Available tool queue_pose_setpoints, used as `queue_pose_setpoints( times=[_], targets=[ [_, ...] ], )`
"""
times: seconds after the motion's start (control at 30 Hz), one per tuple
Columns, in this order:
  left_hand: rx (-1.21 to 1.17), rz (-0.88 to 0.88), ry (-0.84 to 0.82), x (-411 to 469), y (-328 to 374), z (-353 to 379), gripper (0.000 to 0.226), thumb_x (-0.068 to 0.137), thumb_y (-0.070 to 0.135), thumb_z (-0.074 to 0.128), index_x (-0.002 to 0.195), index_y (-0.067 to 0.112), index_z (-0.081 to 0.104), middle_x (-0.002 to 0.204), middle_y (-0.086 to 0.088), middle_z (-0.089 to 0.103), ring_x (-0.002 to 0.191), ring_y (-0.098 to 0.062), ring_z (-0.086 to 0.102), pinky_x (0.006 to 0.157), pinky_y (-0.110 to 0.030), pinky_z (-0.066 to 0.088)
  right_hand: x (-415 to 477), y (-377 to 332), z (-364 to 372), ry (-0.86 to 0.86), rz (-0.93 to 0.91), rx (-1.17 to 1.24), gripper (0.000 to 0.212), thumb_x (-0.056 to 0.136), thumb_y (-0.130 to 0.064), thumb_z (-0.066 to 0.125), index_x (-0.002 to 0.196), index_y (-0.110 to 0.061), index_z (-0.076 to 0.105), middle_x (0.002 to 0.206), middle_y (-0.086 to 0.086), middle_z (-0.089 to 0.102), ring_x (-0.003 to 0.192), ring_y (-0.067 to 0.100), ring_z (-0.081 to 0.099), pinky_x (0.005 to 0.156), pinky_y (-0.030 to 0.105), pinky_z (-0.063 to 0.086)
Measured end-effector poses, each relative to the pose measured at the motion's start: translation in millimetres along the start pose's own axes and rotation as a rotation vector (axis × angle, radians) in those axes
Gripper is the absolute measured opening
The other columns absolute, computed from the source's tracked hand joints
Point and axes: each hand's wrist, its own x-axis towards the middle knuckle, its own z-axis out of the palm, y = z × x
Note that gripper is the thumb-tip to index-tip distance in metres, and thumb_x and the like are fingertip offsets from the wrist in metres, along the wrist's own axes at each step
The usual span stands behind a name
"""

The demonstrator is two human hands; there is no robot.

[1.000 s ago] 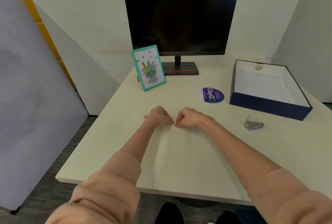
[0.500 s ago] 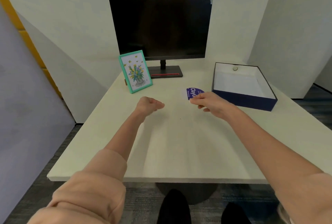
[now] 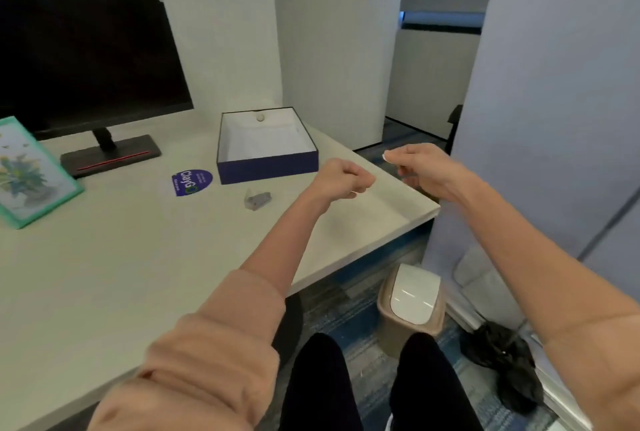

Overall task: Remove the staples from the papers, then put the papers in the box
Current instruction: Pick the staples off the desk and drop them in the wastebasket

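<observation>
Papers cannot be made out anywhere on the desk (image 3: pixel 121 257), though something pale lines the bottom of the box (image 3: pixel 266 146), and whether that is a sheet or only the box's own lining cannot be told. That box, navy outside and white inside, sits open-topped toward the far right of the desk, with a small round thing (image 3: pixel 260 116) against its far inner wall. Just in front of it, on the desk, lies a small clear-and-metal tool (image 3: pixel 257 198) (blurred, so its exact kind is hard to read), and left of that a round purple sticker (image 3: pixel 191 181).

The left hand (image 3: pixel 341 178) is curled into a loose fist above the right part of the desk, with nothing visible inside it. The right hand (image 3: pixel 424 167) reaches out beyond the desk's right corner, its thumb and forefinger pinched together; whether anything tiny sits between the fingertips (image 3: pixel 386 156) cannot be told. Both forearms are bare, with peach sleeves pushed up.

At the left edge leans a teal-framed flower picture (image 3: pixel 31 174), with a dark monitor (image 3: pixel 86 56) on its stand behind it. On the carpet below the desk corner stands a beige bin (image 3: pixel 410 306) with a white swing lid, and a black bag (image 3: pixel 502 365) lies to its right.
</observation>
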Motion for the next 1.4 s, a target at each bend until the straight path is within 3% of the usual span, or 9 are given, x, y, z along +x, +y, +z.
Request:
queue_pose_setpoints(
  times=[0.23, 0.33, 0.4, 0.5, 0.63, 0.87, 1.13, 1.3, 1.4],
  targets=[
    [-0.019, -0.122, -0.308, 28.5, 3.1, 169.4, 0.006, 0.087, 0.009, 0.065, 0.091, 0.006, 0.065, 0.074, -0.004, 0.065, 0.064, -0.010, 0.062, 0.068, -0.023, 0.057, -27.7, 101.2, -102.9, 0.308, 0.207, 0.113, 0.025, 0.086, -0.024, 0.068, 0.066, -0.020, 0.052, 0.067, -0.002, 0.046, 0.064, 0.011, 0.045, 0.066, 0.026, 0.039],
    [0.020, -0.266, -0.368, 40.7, -32.2, 223.6, 0.007, 0.084, 0.007, 0.067, 0.078, 0.008, 0.063, 0.072, -0.006, 0.066, 0.061, -0.012, 0.062, 0.074, -0.031, 0.059, -26.2, 156.1, -117.3, 0.434, 0.297, 0.164, 0.022, 0.086, -0.022, 0.068, 0.070, -0.020, 0.053, 0.067, 0.000, 0.046, 0.062, 0.011, 0.045, 0.058, 0.024, 0.037],
    [0.066, -0.359, -0.388, 51.3, -67.9, 244.7, 0.003, 0.082, 0.004, 0.066, 0.084, 0.005, 0.065, 0.078, -0.009, 0.068, 0.062, -0.013, 0.063, 0.074, -0.033, 0.059, -22.1, 195.3, -115.7, 0.455, 0.376, 0.173, 0.018, 0.086, -0.023, 0.068, 0.073, -0.020, 0.056, 0.069, 0.000, 0.048, 0.063, 0.011, 0.045, 0.057, 0.024, 0.038],
    [0.138, -0.490, -0.348, 73.7, -126.3, 263.5, 0.016, 0.078, 0.002, 0.067, 0.094, 0.000, 0.069, 0.095, -0.016, 0.073, 0.078, -0.020, 0.070, 0.078, -0.035, 0.060, -10.7, 251.9, -106.2, 0.415, 0.488, 0.169, 0.018, 0.087, -0.022, 0.067, 0.073, -0.019, 0.055, 0.068, 0.000, 0.048, 0.062, 0.011, 0.045, 0.055, 0.022, 0.037],
    [0.239, -0.539, -0.242, 113.5, -199.8, 277.0, 0.013, 0.080, 0.015, 0.070, 0.091, 0.008, 0.070, 0.103, -0.012, 0.073, 0.098, -0.023, 0.069, 0.081, -0.031, 0.057, 18.5, 320.3, -84.6, 0.326, 0.576, 0.124, 0.015, 0.088, -0.020, 0.066, 0.076, -0.019, 0.058, 0.070, -0.003, 0.055, 0.064, 0.009, 0.048, 0.058, 0.021, 0.037],
    [0.412, -0.520, -0.123, 170.7, -293.6, 299.9, 0.010, 0.085, 0.021, 0.068, 0.093, 0.015, 0.069, 0.104, -0.001, 0.071, 0.102, -0.019, 0.064, 0.094, -0.032, 0.049, 82.0, 416.5, -40.4, 0.179, 0.594, -0.043, 0.010, 0.086, -0.021, 0.066, 0.082, -0.013, 0.061, 0.075, -0.005, 0.058, 0.076, 0.012, 0.054, 0.066, 0.021, 0.041],
    [0.615, -0.348, -0.186, 210.6, -358.8, 313.0, 0.014, 0.090, 0.012, 0.056, 0.094, 0.017, 0.068, 0.097, 0.002, 0.070, 0.090, -0.018, 0.063, 0.074, -0.031, 0.050, 126.6, 485.5, -4.4, 0.042, 0.498, -0.400, 0.015, 0.090, -0.014, 0.057, 0.077, -0.019, 0.051, 0.073, -0.006, 0.053, 0.074, 0.014, 0.052, 0.053, 0.015, 0.033],
    [0.692, -0.249, -0.246, 222.8, -379.6, 318.2, 0.014, 0.090, 0.015, 0.056, 0.095, 0.020, 0.068, 0.098, -0.001, 0.072, 0.092, -0.021, 0.066, 0.079, -0.035, 0.055, 135.8, 503.8, -6.2, -0.020, 0.446, -0.580, 0.011, 0.086, -0.007, 0.055, 0.082, -0.011, 0.064, 0.088, 0.004, 0.068, 0.082, 0.021, 0.060, 0.070, 0.029, 0.047],
    [0.742, -0.202, -0.295, 226.0, -388.8, 320.9, 0.026, 0.090, 0.009, 0.050, 0.103, 0.022, 0.070, 0.106, -0.002, 0.072, 0.099, -0.023, 0.065, 0.083, -0.036, 0.054, 140.0, 510.6, -7.2, -0.072, 0.409, -0.637, 0.019, 0.083, -0.002, 0.051, 0.070, -0.011, 0.062, 0.078, 0.006, 0.064, 0.076, 0.026, 0.059, 0.068, 0.033, 0.044]
  ],
)
